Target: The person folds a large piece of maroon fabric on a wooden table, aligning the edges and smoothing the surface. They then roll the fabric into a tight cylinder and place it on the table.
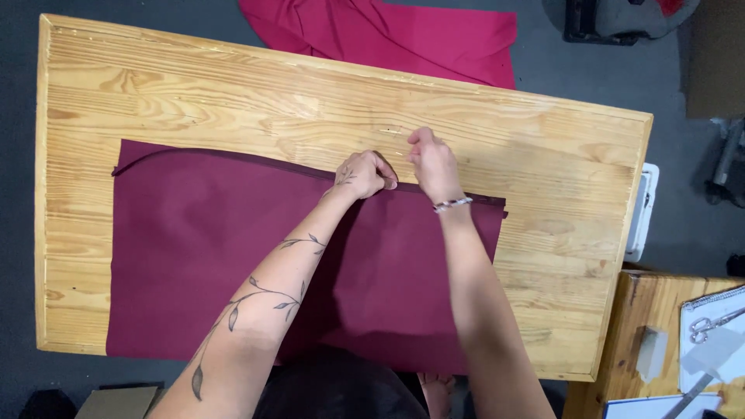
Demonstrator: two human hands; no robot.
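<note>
A pale pine table [194, 85] fills most of the frame from the head camera, standing on a dark grey floor [15, 194], with a brighter red cloth [403, 35] hanging past its far edge at top centre and a smaller wooden stand [660, 310] carrying scissors [710, 324] and paper at the lower right. A maroon fabric sheet [202, 256] lies flat across the middle and lower left of the table, its folded far edge running from the upper left toward centre right. At the centre of the frame the left hand [363, 175] is curled tight, pinching that folded edge, while just beside it the right hand [433, 164], a bracelet [452, 204] at its wrist, has its fingers drawn narrowly together over the same edge; whether it holds anything small I cannot tell.
</note>
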